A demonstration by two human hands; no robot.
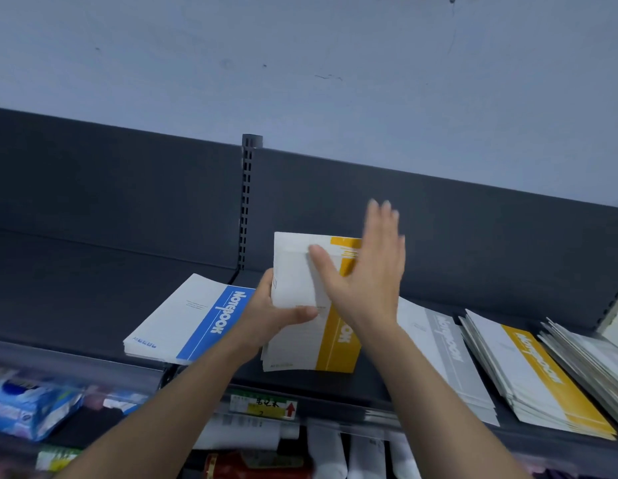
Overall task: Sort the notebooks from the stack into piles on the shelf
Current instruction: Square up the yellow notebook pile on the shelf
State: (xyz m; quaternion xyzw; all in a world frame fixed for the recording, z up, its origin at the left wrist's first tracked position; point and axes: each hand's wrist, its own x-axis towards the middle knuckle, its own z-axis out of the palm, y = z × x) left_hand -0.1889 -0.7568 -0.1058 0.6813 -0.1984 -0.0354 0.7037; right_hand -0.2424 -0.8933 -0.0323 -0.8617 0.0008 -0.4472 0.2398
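Note:
My left hand (pixel 276 312) grips the lower left edge of a white and yellow notebook (pixel 295 271), held tilted above a pile of yellow-striped notebooks (pixel 335 344) on the dark shelf (pixel 93 278). My right hand (pixel 366 271) is spread flat with straight fingers in front of that notebook's right side, its thumb across the white cover. A blue-striped notebook pile (pixel 190 319) lies to the left. Further right lie a grey-striped pile (pixel 442 344), another yellow-striped pile (pixel 539 371) and a loose fanned stack (pixel 591 357).
A slotted upright (pixel 247 202) divides the shelf's back panel. Below the shelf edge sits a price label with a red arrow (pixel 266 406). Blue packets (pixel 27 406) and white packs (pixel 328 447) fill the lower shelf.

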